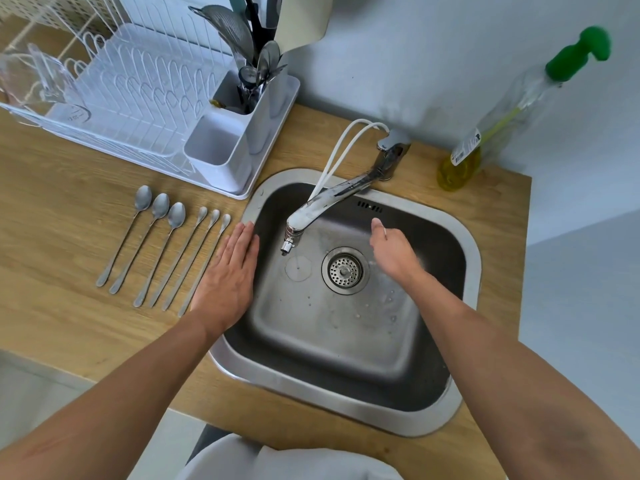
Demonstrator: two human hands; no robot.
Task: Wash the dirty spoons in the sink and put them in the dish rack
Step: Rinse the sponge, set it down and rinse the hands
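- Spoons: six, laid side by side on wooden worktop just left of sink, bowls pointing away from the person, handles slanting down-left. Three w/ bigger bowls on the left, three slimmer ones on the right.
- Left hand: flat, palm down, fingers straight and together; rests across sink's left rim and worktop edge. Covers part of the rightmost spoon's handle; grip holds nothing.
- Right hand: over the sink basin, right of the tap spout, wrist bent, fingers pointing down toward the basin. Can't tell if its grip is curled or spread, or if it holds anything.
- Sink: steel, wet w/ droplets, drain strainer in the middle.
- Tap: spout swung left over the basin, thin stream of water falling to a small puddle left of the drain.
- Dish rack: white, behind the spoons; cutlery holder at its right end has utensils in the rear compartment. Clear measuring jug at rack's left end.
- Soap bottle: green pump, yellow liquid, right of the tap base by the wall.
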